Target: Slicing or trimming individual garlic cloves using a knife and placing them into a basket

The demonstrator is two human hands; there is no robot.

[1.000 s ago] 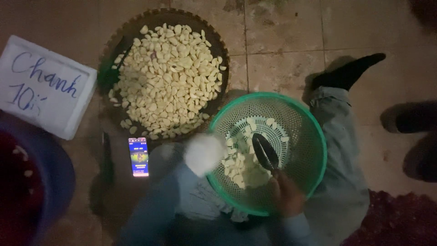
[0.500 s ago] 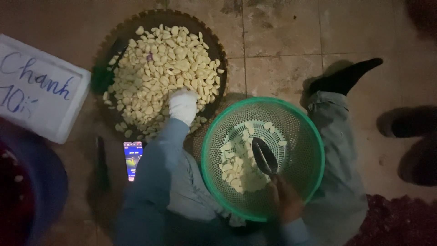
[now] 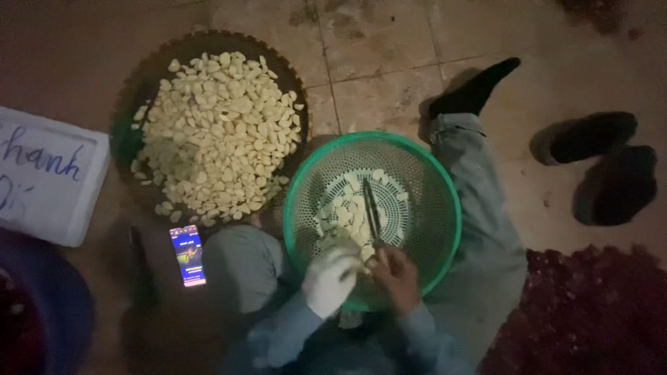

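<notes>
Knife (image 3: 371,212) handle hidden in right hand (image 3: 394,274)

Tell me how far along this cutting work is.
Done: the round dark tray carries a big heap of pale cut pieces. In hand: the gloved left hand and the bare right hand, holding a dark knife, meet over the green mesh basket. Left: a small pile of pale pieces inside it.

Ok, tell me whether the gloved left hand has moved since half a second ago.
Yes. The left hand has come back from the tray of pale pieces to the near rim of the green basket, beside the right hand.
</notes>
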